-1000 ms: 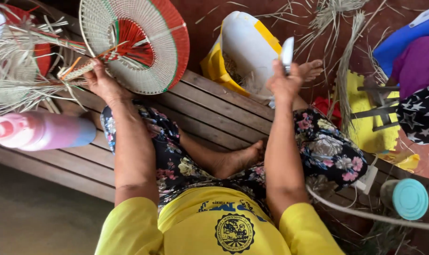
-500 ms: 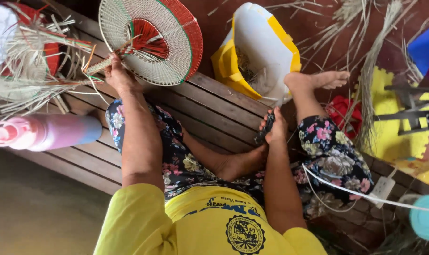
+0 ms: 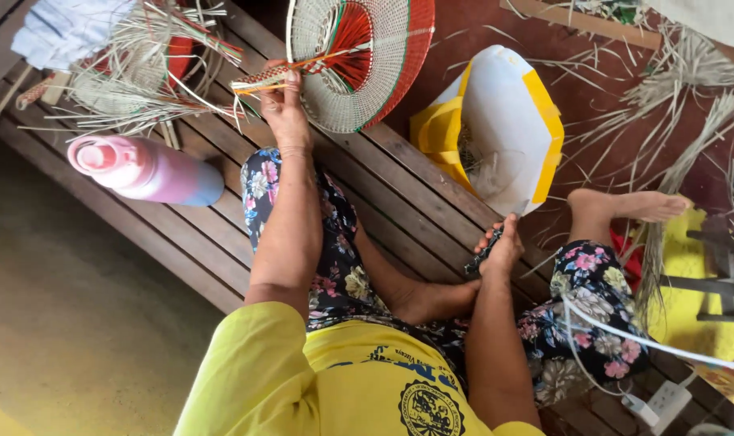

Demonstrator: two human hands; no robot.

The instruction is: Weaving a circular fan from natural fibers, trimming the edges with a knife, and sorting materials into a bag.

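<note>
- Fingers of the left hand (image 3: 285, 109) are closed around the bound handle of the woven fan (image 3: 359, 56), which stands out at twelve o'clock from the wrist, past the person's knee.
- Fingers of the right hand (image 3: 503, 249) are curled shut on a dark-handled tool (image 3: 482, 257), probably a knife; its blade end cannot be made out. The hand sits low by the crossed foot, at about four o'clock from the fan.
- Head view, doing the step well: loose coloured strands stick out at the fan's handle, so I judge a firm hold right at the binding matters, with the tool brought up edge away from the left thumb and the bare leg.
- Head view, edges: the slatted wooden desk (image 3: 383, 186) ends along its nine o'clock side, where a pink bottle (image 3: 145, 171) lies near the edge and could roll off.
- Head view, open room: a heap of straw strips (image 3: 133, 85) crowds ten o'clock, and a white and yellow container (image 3: 504, 133) stands at two o'clock, close to the fan's rim. A white cable (image 3: 650, 343) crosses the right thigh. The freest room is the bare slats between fan and foot.
</note>
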